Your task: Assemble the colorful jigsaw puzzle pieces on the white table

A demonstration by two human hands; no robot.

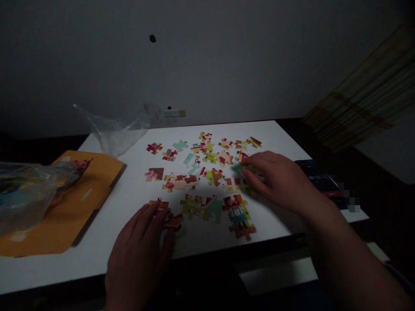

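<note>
Several colourful jigsaw pieces lie spread over a white table. My left hand rests at the table's near edge, fingers stretched forward and touching a reddish piece. My right hand reaches in from the right. Its fingers are pinched on a pale green piece among the loose pieces. The lighting is dim and the right hand's fingertips are slightly blurred.
An orange folder lies at the left of the table with a crumpled clear plastic bag on it. Another clear bag sits at the back left. A dark phone-like object lies at the right edge. A wall stands behind.
</note>
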